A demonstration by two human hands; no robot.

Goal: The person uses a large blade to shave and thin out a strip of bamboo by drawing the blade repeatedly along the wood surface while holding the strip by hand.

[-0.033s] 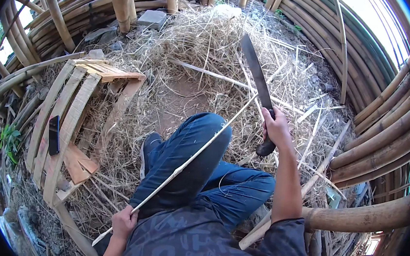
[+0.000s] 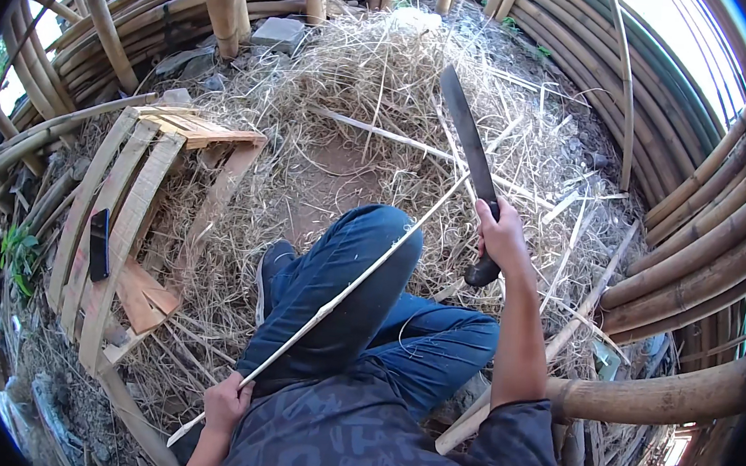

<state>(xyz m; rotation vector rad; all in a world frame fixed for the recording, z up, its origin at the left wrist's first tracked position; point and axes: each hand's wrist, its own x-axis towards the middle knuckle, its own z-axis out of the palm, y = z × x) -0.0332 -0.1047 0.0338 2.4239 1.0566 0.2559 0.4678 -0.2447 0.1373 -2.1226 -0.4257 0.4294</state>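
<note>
My right hand [image 2: 504, 236] is closed around the dark handle of a machete [image 2: 470, 139]. Its long blade points up and away, tilted a little left. Lower left, my left hand [image 2: 225, 405] grips a thin, pale bamboo strip [image 2: 324, 310] near its close end. The strip runs slantwise across my raised jeans-clad knee [image 2: 382, 234], with a small knot about halfway along. Its far end comes up beside the blade, just above the handle; whether the two touch I cannot tell.
Shavings and split strips [image 2: 369, 73] cover the ground ahead. At left, a slatted wooden crate [image 2: 142, 186] carries a dark phone [image 2: 99, 246]. Bamboo poles [image 2: 572, 82] wall the space, and a thick pole [image 2: 670, 388] lies close to my right elbow. Stone blocks [image 2: 278, 35] sit at the back.
</note>
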